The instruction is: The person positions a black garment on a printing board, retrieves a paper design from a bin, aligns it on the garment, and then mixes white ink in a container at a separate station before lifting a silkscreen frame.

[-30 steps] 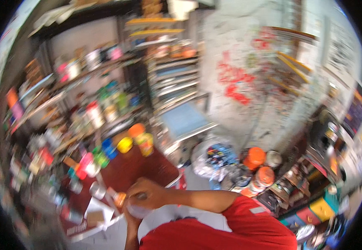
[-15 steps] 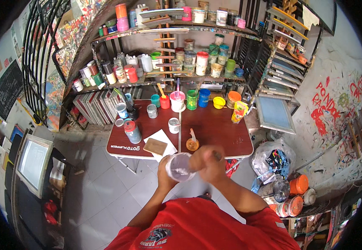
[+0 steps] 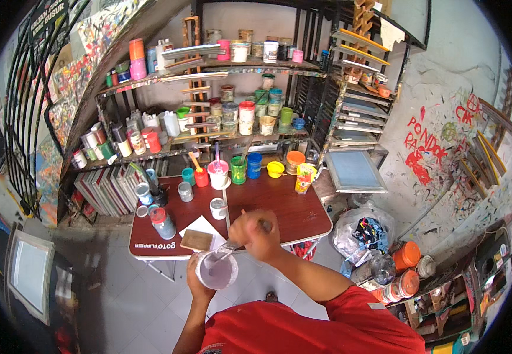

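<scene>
My left hand [image 3: 197,279] is wrapped round the side of a white plastic tub [image 3: 236,272], which is tilted so its pale lilac paint shows. My right hand [image 3: 259,235] is closed in a fist above the tub's right rim. From that fist a paint-smeared stirring tool [image 3: 226,249] reaches down into the tub; its exact kind is hard to make out. Just beyond the tub, a brown rectangular block [image 3: 197,240] lies on a white sheet of paper [image 3: 200,224]. A small white pot [image 3: 217,207] stands farther back.
Along the back of the dark red folding table [image 3: 279,215] stand several paint pots, including a green one [image 3: 238,171]. A grey jar with a red lid [image 3: 163,224] stands at left. Shelves [image 3: 197,135] of paint containers rise behind. Orange buckets [image 3: 406,255] and a plastic bag [image 3: 347,233] sit at right.
The view has shifted, so the table appears lower and farther left. The tub is now tilted differently, and the tool shows between my right fist and the tub.
</scene>
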A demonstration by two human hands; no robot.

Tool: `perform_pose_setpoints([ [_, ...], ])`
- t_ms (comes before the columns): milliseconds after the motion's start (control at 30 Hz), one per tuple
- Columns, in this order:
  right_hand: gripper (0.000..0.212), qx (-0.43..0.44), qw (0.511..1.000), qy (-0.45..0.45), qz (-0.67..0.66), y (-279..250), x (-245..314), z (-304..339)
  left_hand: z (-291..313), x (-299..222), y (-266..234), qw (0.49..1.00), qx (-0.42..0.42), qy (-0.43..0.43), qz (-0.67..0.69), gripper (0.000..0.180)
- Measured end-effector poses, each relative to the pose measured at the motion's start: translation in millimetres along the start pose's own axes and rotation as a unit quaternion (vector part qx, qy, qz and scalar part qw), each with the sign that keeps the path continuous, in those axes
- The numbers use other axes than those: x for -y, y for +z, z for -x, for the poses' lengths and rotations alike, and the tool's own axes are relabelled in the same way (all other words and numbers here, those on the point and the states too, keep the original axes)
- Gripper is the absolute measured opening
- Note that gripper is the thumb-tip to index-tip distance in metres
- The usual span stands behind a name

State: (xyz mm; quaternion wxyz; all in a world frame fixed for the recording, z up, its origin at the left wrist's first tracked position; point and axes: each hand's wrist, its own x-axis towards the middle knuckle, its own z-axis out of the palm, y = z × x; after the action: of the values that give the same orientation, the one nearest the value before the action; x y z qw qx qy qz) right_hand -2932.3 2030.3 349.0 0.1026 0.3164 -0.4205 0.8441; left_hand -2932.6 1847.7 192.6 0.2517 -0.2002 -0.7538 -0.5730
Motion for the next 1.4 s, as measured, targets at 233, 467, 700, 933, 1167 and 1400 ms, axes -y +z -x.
perform_pose_setpoints([
  [233, 0.025, -0.052, 0.995, 0.064, 0.061, 5, -22, 34, -3, 27, 23, 0.997, 0.004, 0.030, -0.066, 0.069],
  [467, 0.023, 0.064, 0.910, -0.093, 0.399, 6, 8, 16, -15, 30, 13, 0.996, 0.080, 0.045, -0.013, 0.072],
  [700, 0.025, 0.070, 0.991, 0.012, 0.109, 0, 9, 9, -1, 43, 2, 0.984, 0.162, 0.005, -0.078, 0.083],
  [933, 0.043, 0.173, 0.967, 0.028, 0.183, 24, 6, 12, -13, 20, -15, 0.975, 0.199, -0.095, -0.026, 0.097],
  [1167, 0.029, 0.244, 0.918, -0.043, 0.310, 28, 13, -15, -2, 26, -25, 0.979, 0.189, -0.070, -0.030, 0.102],
  [1400, 0.049, 0.220, 0.973, 0.032, 0.062, 34, 28, -33, -5, 15, -32, 0.986, 0.158, -0.038, -0.042, 0.091],
])
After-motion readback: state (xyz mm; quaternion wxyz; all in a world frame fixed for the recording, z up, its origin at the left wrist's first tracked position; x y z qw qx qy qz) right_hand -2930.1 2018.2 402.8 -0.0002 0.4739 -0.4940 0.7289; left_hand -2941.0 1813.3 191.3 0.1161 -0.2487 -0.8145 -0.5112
